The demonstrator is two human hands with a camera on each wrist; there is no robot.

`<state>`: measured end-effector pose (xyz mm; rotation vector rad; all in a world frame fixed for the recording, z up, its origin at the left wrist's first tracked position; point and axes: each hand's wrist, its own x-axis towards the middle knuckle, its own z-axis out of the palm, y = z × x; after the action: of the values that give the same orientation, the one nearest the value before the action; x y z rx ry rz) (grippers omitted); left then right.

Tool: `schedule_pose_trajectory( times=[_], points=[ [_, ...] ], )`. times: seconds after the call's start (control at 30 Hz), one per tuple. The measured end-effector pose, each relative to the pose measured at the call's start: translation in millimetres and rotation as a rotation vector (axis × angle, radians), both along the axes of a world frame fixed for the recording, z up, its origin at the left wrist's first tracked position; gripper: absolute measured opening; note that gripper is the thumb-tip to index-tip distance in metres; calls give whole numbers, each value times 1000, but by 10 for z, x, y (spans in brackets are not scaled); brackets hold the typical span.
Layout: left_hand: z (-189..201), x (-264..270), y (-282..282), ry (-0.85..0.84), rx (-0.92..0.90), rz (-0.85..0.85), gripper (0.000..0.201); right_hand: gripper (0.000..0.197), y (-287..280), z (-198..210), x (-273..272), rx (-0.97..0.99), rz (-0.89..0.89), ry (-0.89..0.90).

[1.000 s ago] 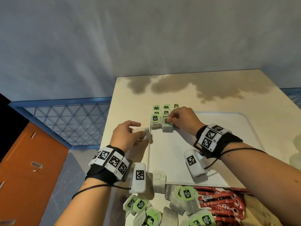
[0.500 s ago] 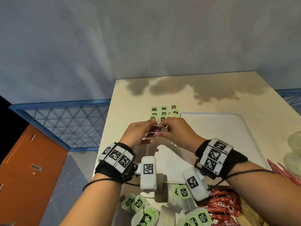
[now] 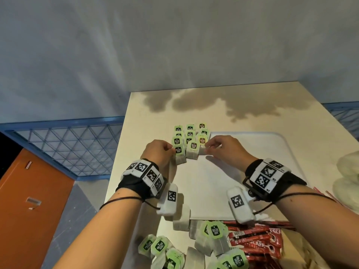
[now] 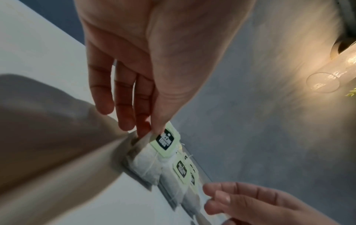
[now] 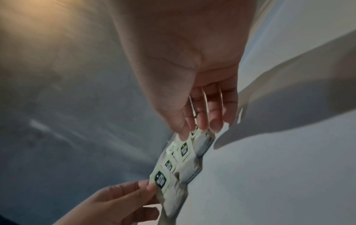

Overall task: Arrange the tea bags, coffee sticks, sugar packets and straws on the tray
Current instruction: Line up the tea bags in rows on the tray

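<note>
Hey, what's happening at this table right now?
A person is lining up tea bags at the far left corner of a white tray. The left hand pinches the nearest left tea bag; the right hand touches the rightmost one. More tea bags and red coffee sticks wait unsorted nearby.

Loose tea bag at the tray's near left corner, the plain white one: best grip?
Judging by its pose, pinch the tea bag across its thin pouch from above, near the upper edge. It sits half over the tray edge with other bags crowding its right, so coming from the open left side looks easiest.
</note>
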<state>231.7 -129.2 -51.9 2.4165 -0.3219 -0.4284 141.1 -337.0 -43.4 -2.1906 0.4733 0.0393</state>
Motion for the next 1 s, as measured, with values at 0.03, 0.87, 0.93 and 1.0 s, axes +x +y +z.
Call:
schedule_pose_trajectory(
  times=[0.03, 0.87, 0.93, 1.0],
  points=[
    [2, 40, -20, -5, 17, -1, 17, 16, -46, -14, 19, -20, -20, 12],
    [-46, -59, -336, -105, 138, -232, 22, 11, -71, -252, 443, 287, -317, -79],
    [-53, -35, -369, -111, 168, -202, 19, 9, -61, -266, 508, 224, -267, -86],
    [-35, -57, -368, -89, 164, -183, 17, 10, -56, -272, 522, 140, -216, -71]
  ],
)
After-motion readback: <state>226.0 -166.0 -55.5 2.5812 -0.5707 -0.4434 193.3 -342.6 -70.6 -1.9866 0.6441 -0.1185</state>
